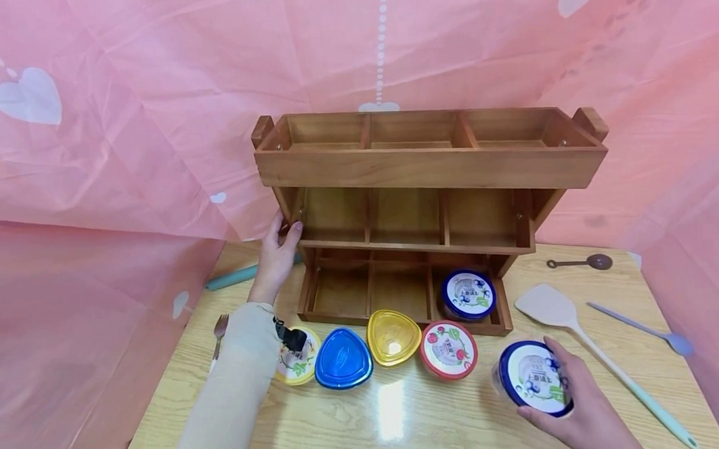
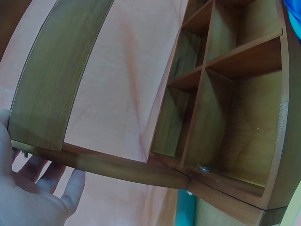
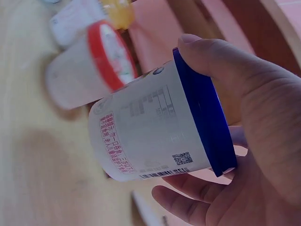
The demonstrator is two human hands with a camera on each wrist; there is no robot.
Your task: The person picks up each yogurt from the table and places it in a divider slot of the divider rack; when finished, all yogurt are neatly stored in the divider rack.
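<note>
Desk (image 1: 406, 412) at twelve o'clock: rack (image 1: 429, 160), one blue-lidded cup (image 1: 468, 295) inside. Right hand (image 1: 583, 409) grasps another cup (image 1: 535, 378); left hand (image 1: 275, 252) relaxed against rack.

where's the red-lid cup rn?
Head view: the red-lid cup stands on the table, front of the wooden rack, between the yellow lid and the right hand.

Yellow-rimmed cup (image 1: 301, 364) behind left sleeve (image 1: 234, 394)

Wooden table (image 1: 406, 419) bears rack (image 1: 422, 248), cups (image 1: 396, 348), apparently utensils (image 1: 591, 334).
</note>
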